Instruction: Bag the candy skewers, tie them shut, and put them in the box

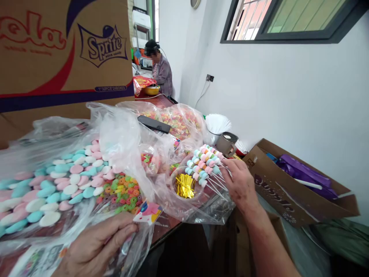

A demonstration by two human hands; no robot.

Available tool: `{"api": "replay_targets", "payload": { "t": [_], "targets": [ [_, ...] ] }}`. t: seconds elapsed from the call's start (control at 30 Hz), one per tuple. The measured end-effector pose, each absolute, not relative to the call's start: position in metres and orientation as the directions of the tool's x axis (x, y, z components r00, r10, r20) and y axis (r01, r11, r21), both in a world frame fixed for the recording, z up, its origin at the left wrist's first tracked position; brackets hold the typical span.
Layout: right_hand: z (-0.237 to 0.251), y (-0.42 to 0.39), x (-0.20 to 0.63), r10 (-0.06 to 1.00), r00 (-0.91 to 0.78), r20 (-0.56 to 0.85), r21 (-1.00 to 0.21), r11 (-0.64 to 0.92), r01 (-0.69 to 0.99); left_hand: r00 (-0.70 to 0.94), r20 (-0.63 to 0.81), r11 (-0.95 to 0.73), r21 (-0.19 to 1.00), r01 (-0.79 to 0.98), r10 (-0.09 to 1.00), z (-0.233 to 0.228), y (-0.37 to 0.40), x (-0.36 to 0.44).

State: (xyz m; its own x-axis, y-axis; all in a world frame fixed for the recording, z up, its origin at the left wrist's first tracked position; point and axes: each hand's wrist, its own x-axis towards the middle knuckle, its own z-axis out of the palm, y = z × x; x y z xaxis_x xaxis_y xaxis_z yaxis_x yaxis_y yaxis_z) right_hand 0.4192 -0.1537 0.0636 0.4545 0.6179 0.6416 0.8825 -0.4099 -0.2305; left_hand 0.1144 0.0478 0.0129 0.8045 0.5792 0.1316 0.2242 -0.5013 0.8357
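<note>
Candy fills the near left of the table (170, 225): a clear bag (57, 130) lies open there with pink, white and blue marshmallow discs (57, 184) spilling toward the near edge, too many to count. The left hand (95, 246) sits at the near edge, its grip pinching a small clear packet with a colourful card (148, 213) between thumb and fingers. Just right of the discs lies a heap of small coloured ring candies (123, 192). Behind all this stands one large cardboard carton (63, 50) with printed drink logos.

Further right, a clear bag holds one bundle of gold twist ties (185, 186). Above it the candy skewers (205, 163), about four or five, lie bunched, candy ends pointing far and left, bare stick ends running near and right into the right hand (240, 184), whose grip is closed round the sticks. Far behind, more bags hold mixed ring candy (175, 123), with one dark flat device (153, 124) on top.

At the far right, one open cardboard box (291, 200) holds purple packaging (305, 173). Another person (162, 71) works at the far end.
</note>
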Motion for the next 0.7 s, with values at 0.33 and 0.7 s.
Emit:
{"api": "replay_targets", "payload": {
  "t": [0.33, 0.7],
  "targets": [
    [0.036, -0.169, 0.450, 0.689, 0.355, 0.632, -0.037, -0.431, 0.902, 0.836, 0.090, -0.496, 0.837, 0.232, 0.542, 0.047, 0.039, 0.129],
    [0.062, -0.160, 0.388, 0.751, 0.258, 0.608, -0.533, 0.145, 0.833, 0.851, -0.049, -0.303, 0.922, 0.240, 0.523, 0.055, 0.054, 0.104]
  ]
}}
